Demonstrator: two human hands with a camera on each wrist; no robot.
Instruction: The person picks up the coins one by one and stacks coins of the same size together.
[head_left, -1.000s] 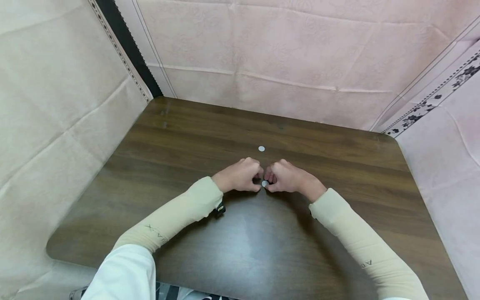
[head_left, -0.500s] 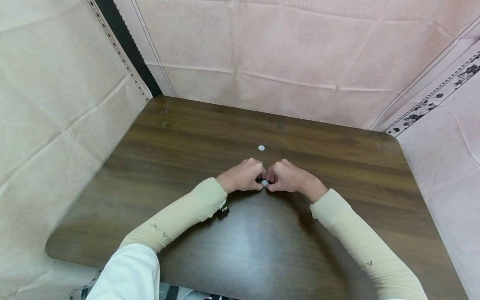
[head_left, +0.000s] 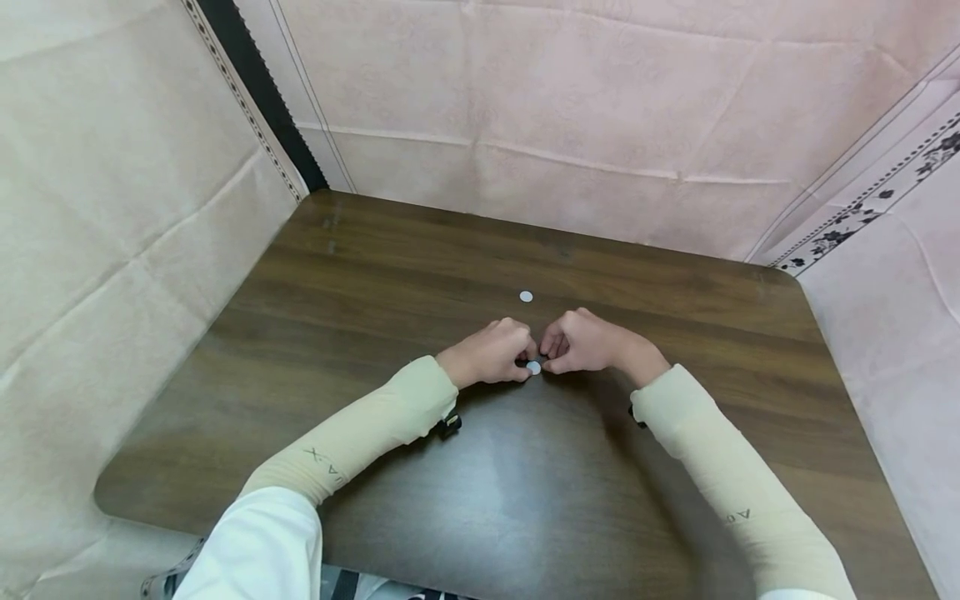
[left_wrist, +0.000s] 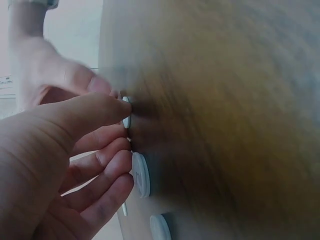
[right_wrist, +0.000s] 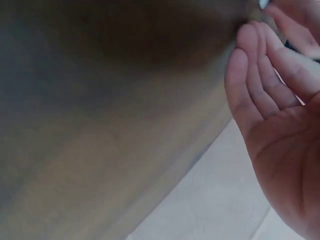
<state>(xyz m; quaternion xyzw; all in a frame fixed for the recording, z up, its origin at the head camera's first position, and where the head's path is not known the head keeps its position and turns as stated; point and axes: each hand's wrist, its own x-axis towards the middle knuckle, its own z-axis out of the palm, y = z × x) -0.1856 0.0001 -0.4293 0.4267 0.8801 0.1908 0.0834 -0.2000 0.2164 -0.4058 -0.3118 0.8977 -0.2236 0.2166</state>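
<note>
In the head view a small white disc (head_left: 533,367) lies on the wooden table at the thumb and fingertips of my left hand (head_left: 486,353). Up close in the left wrist view, the left thumb (left_wrist: 100,110) and forefinger sit at opposite edges of this disc (left_wrist: 127,114), pinching it. My right hand (head_left: 592,342) is just right of the disc, a small gap away, its fingers loosely bent and holding nothing. Its fingers (right_wrist: 250,75) show in the right wrist view.
Another white disc (head_left: 527,297) lies farther back on the table (head_left: 420,267). The left wrist view shows more discs beyond the left fingers, including a rimmed one (left_wrist: 141,175) and a plain one (left_wrist: 160,227). Pale cloth (head_left: 585,100) hangs behind the table.
My left hand has come slightly right, onto the near disc. The right hand has drawn back from that disc, up and to the right. The far disc stays put.
</note>
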